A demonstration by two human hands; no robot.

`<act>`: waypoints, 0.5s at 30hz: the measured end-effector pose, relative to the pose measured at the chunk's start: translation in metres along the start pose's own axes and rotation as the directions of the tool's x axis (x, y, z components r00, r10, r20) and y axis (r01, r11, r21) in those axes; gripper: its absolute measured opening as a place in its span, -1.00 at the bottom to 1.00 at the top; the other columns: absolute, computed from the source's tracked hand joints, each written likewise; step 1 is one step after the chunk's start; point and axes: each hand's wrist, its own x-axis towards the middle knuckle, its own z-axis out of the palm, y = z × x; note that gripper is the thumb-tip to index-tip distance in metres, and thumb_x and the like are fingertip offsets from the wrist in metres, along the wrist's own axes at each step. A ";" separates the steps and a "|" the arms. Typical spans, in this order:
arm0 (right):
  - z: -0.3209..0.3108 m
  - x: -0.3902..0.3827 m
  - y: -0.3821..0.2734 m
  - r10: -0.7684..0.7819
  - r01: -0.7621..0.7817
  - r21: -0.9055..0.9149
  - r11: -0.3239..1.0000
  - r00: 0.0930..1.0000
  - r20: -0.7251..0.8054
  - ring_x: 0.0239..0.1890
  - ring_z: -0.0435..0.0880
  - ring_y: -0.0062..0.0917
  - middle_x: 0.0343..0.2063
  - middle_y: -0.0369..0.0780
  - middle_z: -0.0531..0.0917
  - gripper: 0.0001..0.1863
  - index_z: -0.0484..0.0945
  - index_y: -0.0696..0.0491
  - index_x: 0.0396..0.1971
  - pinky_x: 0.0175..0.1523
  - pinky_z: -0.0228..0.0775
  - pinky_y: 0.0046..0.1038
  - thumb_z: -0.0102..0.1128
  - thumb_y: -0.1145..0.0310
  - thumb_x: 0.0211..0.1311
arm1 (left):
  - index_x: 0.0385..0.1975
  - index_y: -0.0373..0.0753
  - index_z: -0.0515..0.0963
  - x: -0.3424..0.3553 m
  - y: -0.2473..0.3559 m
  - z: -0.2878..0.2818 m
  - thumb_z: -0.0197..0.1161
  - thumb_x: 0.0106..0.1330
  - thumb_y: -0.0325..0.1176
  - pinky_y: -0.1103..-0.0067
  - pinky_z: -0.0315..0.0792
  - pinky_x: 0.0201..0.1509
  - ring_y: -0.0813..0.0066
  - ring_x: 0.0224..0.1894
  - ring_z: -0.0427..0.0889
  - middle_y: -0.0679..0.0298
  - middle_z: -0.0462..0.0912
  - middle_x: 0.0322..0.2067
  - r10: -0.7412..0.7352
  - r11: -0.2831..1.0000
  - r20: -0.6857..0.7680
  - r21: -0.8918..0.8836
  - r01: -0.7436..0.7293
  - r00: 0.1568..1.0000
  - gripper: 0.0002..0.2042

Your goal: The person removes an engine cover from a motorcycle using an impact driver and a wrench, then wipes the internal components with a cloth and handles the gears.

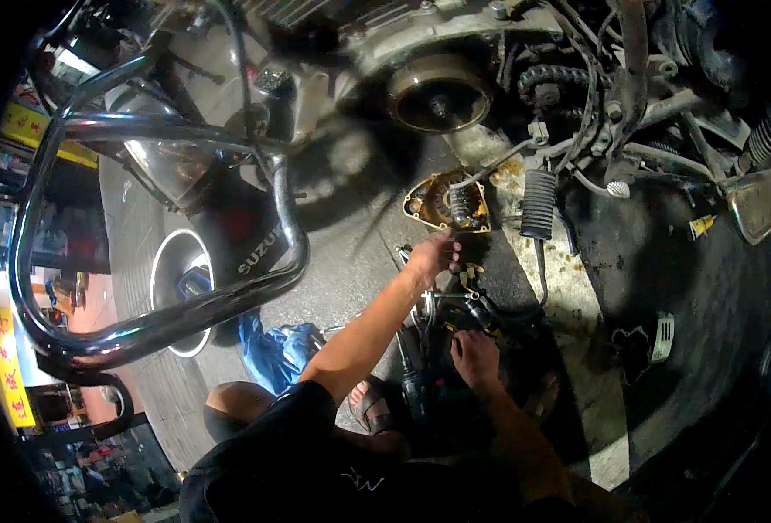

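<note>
My left hand (433, 260) reaches to just below an oil-stained engine cover (425, 205) on the ground, fingers loosely bent and apart, with nothing visible in them. My right hand (473, 356) is lower, closed among dark tools (481, 309) with yellow parts; what it holds is hidden. Metal tools (427, 301) lie between my hands. Above the cover, the motorcycle's open engine side (438, 96) shows a round dark part. A black bellows-covered pedal part (536, 203) hangs to the right of the cover.
A chrome crash bar (167, 314) juts across the left, over a white basin (163, 270). A blue cloth (285, 356) lies beside my left forearm. A white slatted piece (662, 337) is on the right. My sandalled foot (372, 410) shows below.
</note>
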 end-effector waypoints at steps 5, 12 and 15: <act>-0.002 0.000 -0.001 0.008 -0.008 0.007 1.000 0.999 0.033 -0.36 0.59 -0.26 -0.48 -0.22 0.57 -0.88 0.50 -0.03 -0.39 -0.27 0.46 -0.26 0.25 0.32 0.10 | -0.23 -0.18 0.49 -0.045 0.039 0.036 0.08 0.39 -0.17 0.59 0.32 -0.58 0.57 -0.63 0.40 0.37 0.48 -0.58 0.388 0.919 -0.060 0.095 -0.382 0.920 -0.79; 0.000 -0.002 0.000 -0.025 0.024 0.010 1.000 0.997 0.068 -0.33 0.61 -0.25 -0.44 -0.20 0.61 -0.88 0.53 -0.01 -0.36 -0.23 0.47 -0.24 0.23 0.31 0.13 | -0.23 -0.12 0.51 -0.113 0.132 0.090 0.14 0.39 -0.14 0.71 0.19 -0.61 0.73 -0.63 0.33 0.49 0.40 -0.62 0.617 0.782 0.005 -0.115 -0.612 0.787 -0.80; -0.004 -0.002 -0.002 -0.004 0.005 -0.016 1.000 0.995 0.096 -0.32 0.63 -0.25 -0.41 -0.19 0.63 -0.87 0.54 0.00 -0.36 -0.22 0.48 -0.26 0.23 0.31 0.13 | -0.32 -0.06 0.49 -0.117 0.156 0.103 0.13 0.39 -0.11 0.69 0.15 -0.63 0.71 -0.68 0.28 0.52 0.35 -0.67 0.549 0.814 0.011 -0.233 -0.532 0.836 -0.82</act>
